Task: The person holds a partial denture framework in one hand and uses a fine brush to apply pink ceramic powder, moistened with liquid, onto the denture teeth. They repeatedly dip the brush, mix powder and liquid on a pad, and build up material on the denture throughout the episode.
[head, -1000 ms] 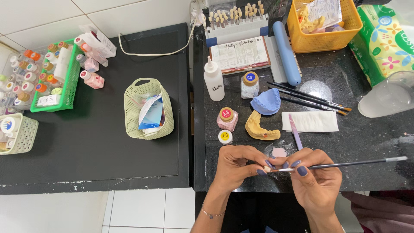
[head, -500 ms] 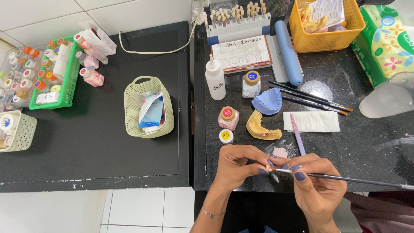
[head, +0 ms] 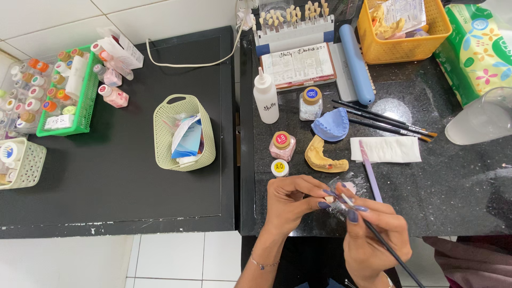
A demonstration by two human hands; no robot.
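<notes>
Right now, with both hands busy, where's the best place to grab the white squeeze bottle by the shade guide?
Grip the white squeeze bottle around its straight cylindrical body, below the tapered nozzle. It stands upright. Probably come from its left, over bare black counter: the small glass jar crowds its right, and the booklet lies just behind.

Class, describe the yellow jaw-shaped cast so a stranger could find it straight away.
Start at the dark stone worktop on the right. Just above the left hand, beside two small capped jars, lies the yellow cast. Its neighbour above, a similar arch-shaped cast, is blue; this one is yellow.
</notes>
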